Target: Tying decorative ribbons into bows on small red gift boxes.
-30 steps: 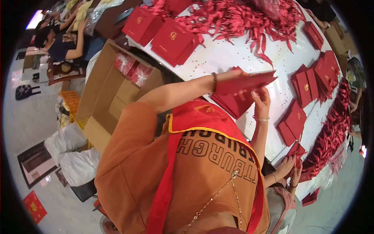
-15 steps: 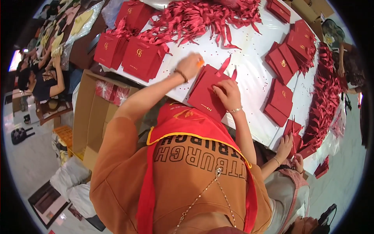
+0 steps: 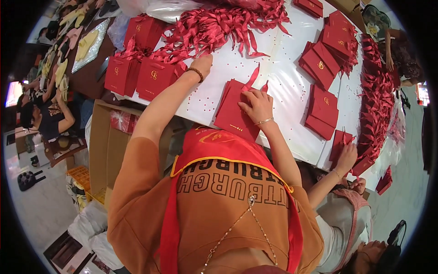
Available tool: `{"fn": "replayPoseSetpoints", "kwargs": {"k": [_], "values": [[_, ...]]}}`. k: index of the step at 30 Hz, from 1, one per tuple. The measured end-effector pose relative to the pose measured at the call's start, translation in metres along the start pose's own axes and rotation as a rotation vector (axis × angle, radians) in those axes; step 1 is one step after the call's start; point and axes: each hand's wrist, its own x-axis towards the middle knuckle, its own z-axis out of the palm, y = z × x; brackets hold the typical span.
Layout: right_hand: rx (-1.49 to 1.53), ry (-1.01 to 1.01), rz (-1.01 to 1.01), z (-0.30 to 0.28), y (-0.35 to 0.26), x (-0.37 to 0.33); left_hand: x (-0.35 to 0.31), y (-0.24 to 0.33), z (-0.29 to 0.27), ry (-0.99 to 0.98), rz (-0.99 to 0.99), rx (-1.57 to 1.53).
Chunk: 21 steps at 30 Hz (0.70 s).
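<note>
A small stack of red gift bags [image 3: 230,109] lies at the table's near edge, with a satin ribbon [image 3: 252,78] standing up from its far end. Over the top bag, my right hand [image 3: 258,106] holds it down, fingers curled and thumb apart on its face. My left hand [image 3: 203,65] is closed beside the near edge of a heap of red ribbons [image 3: 219,25]; its fingertips are hidden, so I cannot make out what it holds. Left of that hand stand more red bags [image 3: 157,80] with gold print.
More red bags [image 3: 318,66] lie to the right, near a long row of ribboned bags [image 3: 378,100]. A co-worker's hand [image 3: 347,156] handles a bag at the right. An open cardboard box [image 3: 107,150] stands at the left below the white table [image 3: 200,105], which is dotted with small red specks.
My left hand has moved left and away from the bag stack toward the ribbon heap. The orange thing at its fingers no longer shows. My right hand stays on the bags.
</note>
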Motion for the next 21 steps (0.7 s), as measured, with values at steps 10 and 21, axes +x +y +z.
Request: {"fn": "replayPoseSetpoints", "kwargs": {"k": [10,21], "values": [[0.052,-0.096,0.108,-0.007,0.002,0.012,-0.060,0.009,-0.015,-0.276,0.255,0.079],[0.266,-0.288,0.156,-0.014,0.006,0.023,-0.096,0.023,-0.019,-0.063,0.607,0.323]]}}
